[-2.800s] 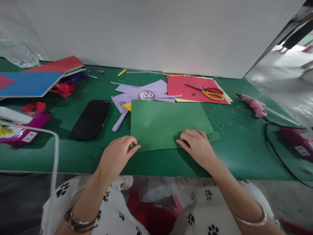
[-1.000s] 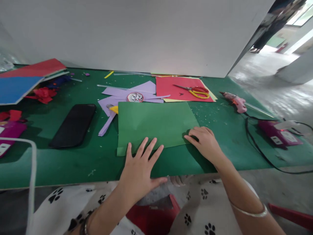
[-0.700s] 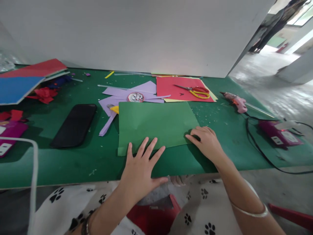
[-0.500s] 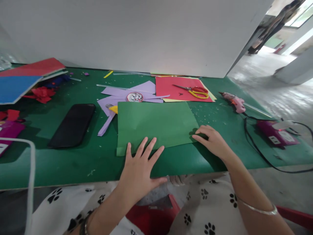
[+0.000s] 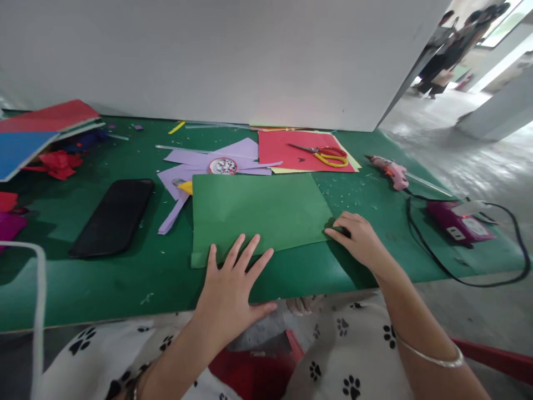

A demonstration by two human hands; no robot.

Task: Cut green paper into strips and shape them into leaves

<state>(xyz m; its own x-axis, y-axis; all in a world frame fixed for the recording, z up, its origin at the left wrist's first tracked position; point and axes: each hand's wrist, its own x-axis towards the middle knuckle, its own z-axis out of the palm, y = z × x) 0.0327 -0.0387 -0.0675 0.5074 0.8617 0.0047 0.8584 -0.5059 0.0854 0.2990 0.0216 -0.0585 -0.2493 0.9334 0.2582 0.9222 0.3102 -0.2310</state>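
Fingers of your left hand [image 5: 228, 294] are splayed loose on the green sheet [image 5: 258, 208], right hand [image 5: 357, 238] pinching its near-right corner, near edge looks barely folded, rest flat on the table [image 5: 145, 283], so mostly left imo

A glossy green worktop [image 5: 175, 283], flecked with pale specks, carries a green paper sheet [image 5: 258, 208] near its front edge, with a black smartphone [image 5: 113, 218] to the left and lilac paper pieces [image 5: 245, 149] just behind. Farther back lie a yellow strip [image 5: 176, 128] and a stack of red and pale-yellow paper [image 5: 271, 155]; crumpled red paper [image 5: 58, 165] sits at the left. To the right rest a pink glue gun [image 5: 393, 173], a purple socket box [image 5: 458, 223] and a looping black cable [image 5: 428, 253].
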